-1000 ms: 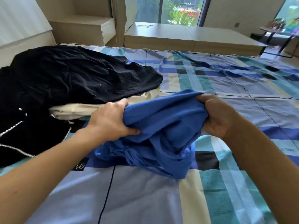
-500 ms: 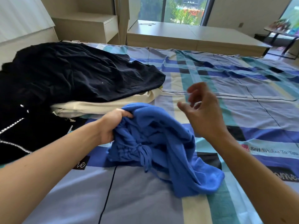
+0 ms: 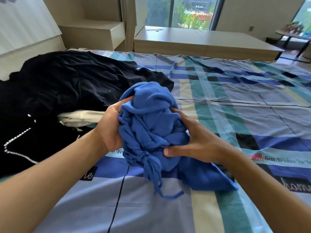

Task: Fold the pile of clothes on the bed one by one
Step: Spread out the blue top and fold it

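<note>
Right of the black pile (image 3: 67, 84) — one blue garment (image 3: 151, 121) in hand, not yet spread

Holds the blue garment up as a crumpled ball just right of the black pile, above the plaid bed sheet (image 3: 235, 105). Cups it from the pile side with the left hand (image 3: 109, 130), with fingers curled into the folds. Clamps it from the far side with the right hand (image 3: 200, 143), with the thumb pressed across the front. Lets one corner and a knotted tassel of cords (image 3: 154, 175) trail down onto the sheet. Leaves a cream garment (image 3: 80, 116) wedged under the pile's near edge, untouched.

Probably hunting for a hem or shoulder to shake the piece open. Several ways to go wrong from here:

- Could tighten the knot in the cords by pulling the ball apart blind — would then fold lumpy.
- Could catch two layers in one pinch and open it twisted or inside out.
- Could sweep toward the pile while shaking out and drag its edge along.

Better to find one clear edge first, well away from the pile.
</note>
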`<action>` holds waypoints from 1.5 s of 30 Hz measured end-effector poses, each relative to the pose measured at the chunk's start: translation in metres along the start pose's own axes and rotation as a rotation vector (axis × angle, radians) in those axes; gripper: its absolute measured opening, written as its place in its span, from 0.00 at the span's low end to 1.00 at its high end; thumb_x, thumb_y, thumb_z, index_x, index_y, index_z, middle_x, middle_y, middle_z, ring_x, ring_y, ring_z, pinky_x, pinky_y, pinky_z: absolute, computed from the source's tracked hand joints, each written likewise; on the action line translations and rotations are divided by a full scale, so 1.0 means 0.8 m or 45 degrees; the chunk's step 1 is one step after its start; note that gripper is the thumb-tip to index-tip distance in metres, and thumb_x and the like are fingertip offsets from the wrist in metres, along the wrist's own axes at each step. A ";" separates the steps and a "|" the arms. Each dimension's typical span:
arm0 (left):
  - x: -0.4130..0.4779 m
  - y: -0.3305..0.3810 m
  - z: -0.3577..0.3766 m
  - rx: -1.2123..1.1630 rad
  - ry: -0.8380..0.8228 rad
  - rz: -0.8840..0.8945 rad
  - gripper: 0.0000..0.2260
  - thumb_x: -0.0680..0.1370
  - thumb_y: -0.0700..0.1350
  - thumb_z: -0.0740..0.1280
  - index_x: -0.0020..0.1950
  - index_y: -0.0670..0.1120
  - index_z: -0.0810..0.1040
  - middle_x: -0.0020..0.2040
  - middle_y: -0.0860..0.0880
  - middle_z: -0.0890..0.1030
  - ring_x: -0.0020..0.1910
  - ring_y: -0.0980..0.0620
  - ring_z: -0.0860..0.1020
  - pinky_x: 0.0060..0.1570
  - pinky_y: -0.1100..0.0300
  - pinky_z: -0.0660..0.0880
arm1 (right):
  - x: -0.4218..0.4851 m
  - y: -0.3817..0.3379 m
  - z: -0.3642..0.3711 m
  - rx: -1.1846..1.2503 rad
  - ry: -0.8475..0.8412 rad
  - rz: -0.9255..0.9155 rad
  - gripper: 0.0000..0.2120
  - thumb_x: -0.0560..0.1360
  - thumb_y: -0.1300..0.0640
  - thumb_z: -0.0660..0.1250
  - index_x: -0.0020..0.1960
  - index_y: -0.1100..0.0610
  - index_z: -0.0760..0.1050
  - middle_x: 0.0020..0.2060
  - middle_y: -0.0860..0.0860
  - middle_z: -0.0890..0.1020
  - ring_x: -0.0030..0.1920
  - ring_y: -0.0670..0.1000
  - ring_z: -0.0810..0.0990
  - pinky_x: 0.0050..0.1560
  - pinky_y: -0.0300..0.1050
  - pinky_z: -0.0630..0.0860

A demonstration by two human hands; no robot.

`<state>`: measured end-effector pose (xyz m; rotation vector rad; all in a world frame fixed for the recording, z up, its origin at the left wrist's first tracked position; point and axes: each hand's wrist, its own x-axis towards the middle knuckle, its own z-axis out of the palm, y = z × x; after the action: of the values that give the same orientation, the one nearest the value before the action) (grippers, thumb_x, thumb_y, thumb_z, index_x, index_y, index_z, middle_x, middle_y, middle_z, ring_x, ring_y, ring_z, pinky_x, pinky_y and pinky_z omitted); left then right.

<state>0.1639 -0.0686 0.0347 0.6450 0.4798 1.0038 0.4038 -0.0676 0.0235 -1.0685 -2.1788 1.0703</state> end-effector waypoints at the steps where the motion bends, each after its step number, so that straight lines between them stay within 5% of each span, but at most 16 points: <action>1: -0.001 0.001 0.001 0.021 0.006 0.015 0.22 0.84 0.45 0.54 0.58 0.28 0.78 0.51 0.32 0.83 0.51 0.38 0.84 0.54 0.54 0.79 | 0.002 0.000 0.000 0.063 0.040 -0.049 0.42 0.64 0.45 0.80 0.74 0.49 0.67 0.65 0.44 0.78 0.65 0.45 0.77 0.65 0.51 0.76; 3: 0.006 0.006 0.004 0.059 0.108 -0.051 0.10 0.72 0.42 0.69 0.44 0.34 0.84 0.40 0.38 0.84 0.39 0.44 0.85 0.42 0.59 0.81 | 0.006 0.000 -0.002 0.114 0.174 -0.145 0.25 0.67 0.50 0.79 0.60 0.57 0.76 0.54 0.53 0.81 0.55 0.55 0.81 0.57 0.61 0.78; 5: 0.004 0.009 0.007 0.103 0.273 0.111 0.10 0.67 0.44 0.66 0.37 0.41 0.85 0.35 0.44 0.84 0.33 0.49 0.83 0.34 0.61 0.81 | 0.009 0.003 -0.004 0.132 0.290 -0.168 0.15 0.69 0.53 0.76 0.50 0.61 0.79 0.45 0.55 0.81 0.46 0.57 0.79 0.50 0.61 0.77; 10: 0.007 0.024 -0.012 0.036 0.466 0.366 0.12 0.69 0.42 0.62 0.51 0.46 0.80 0.41 0.43 0.85 0.38 0.47 0.84 0.39 0.54 0.83 | 0.007 -0.003 -0.019 0.479 0.499 -0.133 0.10 0.68 0.65 0.75 0.40 0.65 0.73 0.30 0.55 0.72 0.35 0.48 0.71 0.36 0.47 0.69; 13: 0.003 0.032 -0.015 0.101 0.566 0.368 0.12 0.76 0.44 0.60 0.48 0.43 0.83 0.39 0.43 0.86 0.36 0.48 0.85 0.32 0.57 0.81 | -0.001 -0.016 -0.048 0.874 0.792 -0.055 0.10 0.71 0.70 0.69 0.40 0.55 0.76 0.30 0.45 0.79 0.33 0.44 0.77 0.35 0.37 0.76; 16: -0.004 0.047 -0.023 0.154 0.675 0.306 0.17 0.83 0.50 0.56 0.53 0.42 0.81 0.41 0.43 0.87 0.37 0.48 0.86 0.35 0.59 0.80 | -0.017 -0.018 -0.085 1.006 1.117 0.021 0.12 0.77 0.65 0.66 0.40 0.51 0.77 0.36 0.49 0.80 0.35 0.48 0.79 0.36 0.42 0.78; 21: -0.007 0.067 -0.031 0.282 0.763 0.303 0.09 0.82 0.50 0.60 0.52 0.47 0.77 0.38 0.47 0.85 0.32 0.51 0.83 0.37 0.58 0.80 | -0.033 0.006 -0.117 1.008 1.417 0.348 0.06 0.78 0.57 0.68 0.43 0.51 0.76 0.35 0.52 0.81 0.32 0.49 0.81 0.29 0.42 0.79; 24: -0.006 0.059 -0.025 0.445 0.777 0.229 0.08 0.81 0.47 0.63 0.54 0.46 0.80 0.44 0.46 0.85 0.36 0.51 0.84 0.45 0.55 0.78 | -0.026 0.029 -0.119 0.688 1.262 0.612 0.05 0.78 0.57 0.69 0.45 0.52 0.74 0.40 0.56 0.80 0.39 0.55 0.78 0.34 0.46 0.76; 26: -0.009 0.053 -0.014 0.512 0.722 0.135 0.10 0.80 0.46 0.64 0.50 0.43 0.83 0.42 0.44 0.86 0.37 0.50 0.85 0.43 0.57 0.79 | -0.022 0.038 -0.114 0.367 1.119 0.781 0.12 0.75 0.55 0.73 0.56 0.53 0.74 0.48 0.59 0.80 0.46 0.58 0.79 0.45 0.54 0.77; 29: -0.021 0.042 0.016 0.575 0.512 -0.048 0.12 0.74 0.45 0.67 0.39 0.42 0.87 0.42 0.41 0.86 0.38 0.48 0.85 0.37 0.60 0.82 | -0.019 0.031 -0.089 -0.189 0.962 0.540 0.33 0.70 0.53 0.79 0.69 0.52 0.65 0.55 0.55 0.78 0.56 0.54 0.77 0.56 0.50 0.75; 32: -0.025 0.026 0.037 0.712 0.327 -0.047 0.09 0.66 0.37 0.73 0.45 0.43 0.86 0.44 0.42 0.86 0.39 0.48 0.85 0.37 0.58 0.83 | -0.011 0.009 -0.048 -0.161 0.508 0.134 0.44 0.67 0.49 0.81 0.75 0.43 0.60 0.66 0.43 0.72 0.66 0.40 0.71 0.60 0.35 0.70; 34: -0.029 0.022 0.043 0.808 0.211 -0.086 0.13 0.66 0.39 0.73 0.50 0.44 0.84 0.46 0.42 0.86 0.41 0.48 0.85 0.39 0.57 0.83 | -0.004 0.010 -0.020 -0.169 0.133 0.128 0.49 0.66 0.47 0.81 0.77 0.37 0.54 0.67 0.34 0.69 0.65 0.29 0.68 0.63 0.27 0.66; 37: -0.041 0.032 0.047 1.035 0.074 -0.329 0.19 0.63 0.44 0.83 0.52 0.46 0.85 0.51 0.45 0.87 0.46 0.51 0.86 0.41 0.60 0.82 | -0.001 0.038 0.006 -0.405 -0.088 0.291 0.57 0.67 0.45 0.79 0.81 0.42 0.43 0.67 0.41 0.73 0.62 0.39 0.74 0.61 0.31 0.68; 40: -0.039 0.055 0.007 1.467 0.292 -0.356 0.06 0.75 0.42 0.74 0.50 0.44 0.82 0.44 0.47 0.87 0.43 0.52 0.85 0.40 0.60 0.81 | 0.001 0.059 0.010 -0.605 -0.186 0.504 0.57 0.68 0.43 0.76 0.82 0.48 0.40 0.66 0.52 0.77 0.65 0.53 0.75 0.61 0.43 0.72; 43: -0.031 0.082 -0.057 2.168 0.672 -0.392 0.09 0.71 0.49 0.70 0.39 0.43 0.81 0.37 0.47 0.84 0.39 0.47 0.82 0.39 0.56 0.75 | 0.007 0.061 0.006 -0.811 -0.127 0.591 0.41 0.69 0.40 0.74 0.76 0.51 0.60 0.59 0.54 0.80 0.60 0.57 0.78 0.57 0.49 0.75; 45: -0.031 0.083 -0.083 2.537 0.950 -0.526 0.10 0.72 0.51 0.68 0.46 0.45 0.79 0.45 0.45 0.84 0.45 0.45 0.81 0.44 0.56 0.75 | 0.011 0.055 0.002 -0.941 -0.045 0.639 0.29 0.71 0.39 0.71 0.67 0.50 0.70 0.58 0.52 0.78 0.60 0.56 0.76 0.58 0.50 0.74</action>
<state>0.0690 -0.0471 0.0347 1.7642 2.2498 -0.0171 0.4168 -0.0441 -0.0126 -2.0040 -2.4591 0.4281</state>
